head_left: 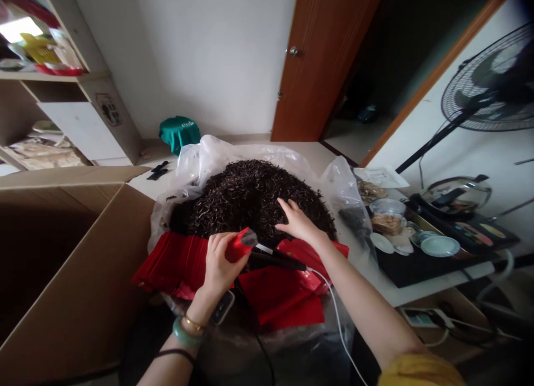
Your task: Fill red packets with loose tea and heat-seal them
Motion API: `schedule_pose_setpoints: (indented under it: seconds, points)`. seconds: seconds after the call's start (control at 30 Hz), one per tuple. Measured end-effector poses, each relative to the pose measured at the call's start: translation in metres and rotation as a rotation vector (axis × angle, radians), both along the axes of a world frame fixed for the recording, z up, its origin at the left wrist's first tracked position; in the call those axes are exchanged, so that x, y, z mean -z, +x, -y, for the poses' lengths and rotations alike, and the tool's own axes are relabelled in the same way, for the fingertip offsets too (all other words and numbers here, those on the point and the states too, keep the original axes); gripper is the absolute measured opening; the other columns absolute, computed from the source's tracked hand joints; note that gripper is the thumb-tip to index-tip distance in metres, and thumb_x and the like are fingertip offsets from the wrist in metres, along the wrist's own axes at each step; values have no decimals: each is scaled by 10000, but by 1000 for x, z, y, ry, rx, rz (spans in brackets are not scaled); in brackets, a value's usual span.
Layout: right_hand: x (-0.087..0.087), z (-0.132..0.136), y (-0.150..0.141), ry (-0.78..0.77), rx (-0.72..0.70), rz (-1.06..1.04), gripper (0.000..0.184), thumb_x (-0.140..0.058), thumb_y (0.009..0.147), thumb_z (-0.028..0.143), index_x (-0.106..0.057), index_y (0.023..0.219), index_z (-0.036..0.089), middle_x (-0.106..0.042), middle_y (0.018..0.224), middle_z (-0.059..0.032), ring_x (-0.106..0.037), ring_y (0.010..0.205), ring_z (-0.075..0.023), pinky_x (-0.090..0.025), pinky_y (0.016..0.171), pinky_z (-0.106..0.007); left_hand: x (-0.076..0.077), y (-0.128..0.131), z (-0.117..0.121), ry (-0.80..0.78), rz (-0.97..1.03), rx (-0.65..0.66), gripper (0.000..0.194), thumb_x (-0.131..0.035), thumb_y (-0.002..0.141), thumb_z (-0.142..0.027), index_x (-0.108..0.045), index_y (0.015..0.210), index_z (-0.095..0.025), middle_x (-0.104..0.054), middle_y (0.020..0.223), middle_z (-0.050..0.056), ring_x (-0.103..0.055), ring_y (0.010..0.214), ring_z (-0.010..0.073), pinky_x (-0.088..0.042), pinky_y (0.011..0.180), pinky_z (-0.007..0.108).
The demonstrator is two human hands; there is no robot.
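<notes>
My left hand (217,266) is closed round a small red pouch (238,247), whose mouth has a clear or greyish edge. The pouch tilts toward a heap of dark, twisted dried leaves (233,188) that looks like loose tea. Over the near right side of this heap, my right hand (295,220) reaches with fingers apart and nothing visible in them. A large clear plastic bag (217,151) lies spread around the leaves. Flat red pouches (173,263) are stacked left of my left hand, and more red pouches (290,308) lie below my right wrist.
A black stick-shaped device (287,260) with a white cable crosses the right pouches. At left stands an open cardboard box (95,263). On the right, a tea tray (403,272) bears lids and a jar (387,216); a kettle (456,196) and fan (479,91) stand behind.
</notes>
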State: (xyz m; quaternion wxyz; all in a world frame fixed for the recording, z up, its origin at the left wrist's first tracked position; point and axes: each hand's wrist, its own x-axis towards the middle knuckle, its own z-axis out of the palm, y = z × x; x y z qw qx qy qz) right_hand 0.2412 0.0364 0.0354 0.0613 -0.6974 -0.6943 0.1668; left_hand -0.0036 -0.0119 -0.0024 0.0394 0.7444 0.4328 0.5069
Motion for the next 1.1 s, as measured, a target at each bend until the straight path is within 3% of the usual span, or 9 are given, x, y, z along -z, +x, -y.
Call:
schedule_pose_setpoints:
  seconds: [0.13,0.27,0.47,0.63,0.9,1.1]
  points:
    - [2,-20,-21,-108,-26,66,937,-750,719,274,-218,1490,306,-277,1511,-185,-410,1316,-368,-391,993,-448,3,-3,-4,-31,46,-32,264,-714,738,-256,-615,975,-195,-656,911,59,-592,849,222,-522,760,372]
    - [10,-28,-31,-187,-57,128,851,-784,629,212,-414,1390,305,-420,1378,-138,-479,1235,-336,-418,947,-398,2,-4,-4,-43,79,-33,268,-712,740,-256,-617,983,-196,-657,919,60,-595,851,221,-527,750,367]
    - [11,-32,-35,-211,-57,201,712,-757,663,241,-485,1321,252,-407,1347,-167,-477,1211,-361,-446,896,-412,1,-5,-5,-49,92,-26,261,-708,743,-255,-617,979,-190,-655,914,62,-597,851,221,-532,754,370]
    - [11,-37,-35,-205,-66,212,636,-784,637,242,-547,1228,249,-495,1246,-127,-568,1090,-309,-458,841,-359,2,-4,-7,-44,104,-34,235,-700,750,-265,-616,960,-200,-653,894,50,-605,836,215,-535,740,359]
    - [15,-43,-25,-62,-85,106,445,-736,624,121,-629,1047,210,-601,1098,-88,-607,955,-239,-435,757,-280,2,-4,-8,-42,113,-36,241,-711,740,-264,-615,953,-206,-656,883,48,-611,830,217,-536,738,360]
    - [-14,-41,-17,106,-69,-120,345,-674,668,140,-625,1005,199,-659,936,-29,-615,857,-195,-451,745,-268,3,-3,-11,-75,120,-54,287,-732,709,-246,-617,968,-200,-661,906,54,-612,852,226,-533,755,367]
